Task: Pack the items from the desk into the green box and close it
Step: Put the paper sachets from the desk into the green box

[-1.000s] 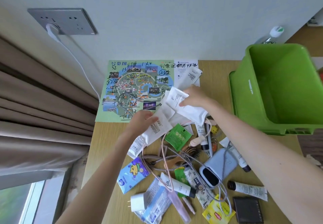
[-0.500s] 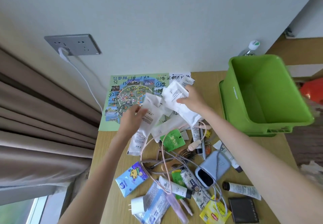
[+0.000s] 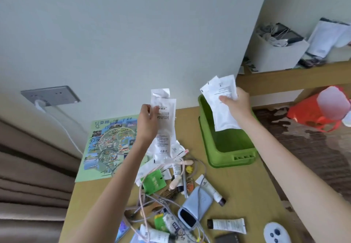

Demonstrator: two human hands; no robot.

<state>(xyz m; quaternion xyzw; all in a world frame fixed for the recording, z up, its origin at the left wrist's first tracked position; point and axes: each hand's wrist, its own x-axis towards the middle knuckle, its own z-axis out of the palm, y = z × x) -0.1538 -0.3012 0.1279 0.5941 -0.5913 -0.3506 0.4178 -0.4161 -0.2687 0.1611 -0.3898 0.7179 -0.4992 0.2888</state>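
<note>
Green box (image 3: 220,159) | right hand (image 3: 237,104) now grips white packets (image 3: 222,113) over it | left hand (image 3: 148,123) raised, gripping more packets (image 3: 165,128)

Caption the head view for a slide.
Left hand and right hand each hold flat white sachets near the green plastic box.

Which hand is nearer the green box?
Right. The right hand holds packets over the box; the left hand holds more packets left of it, above the map.

Sachets (image 3: 222,117) now above green box (image 3: 224,159)
</note>
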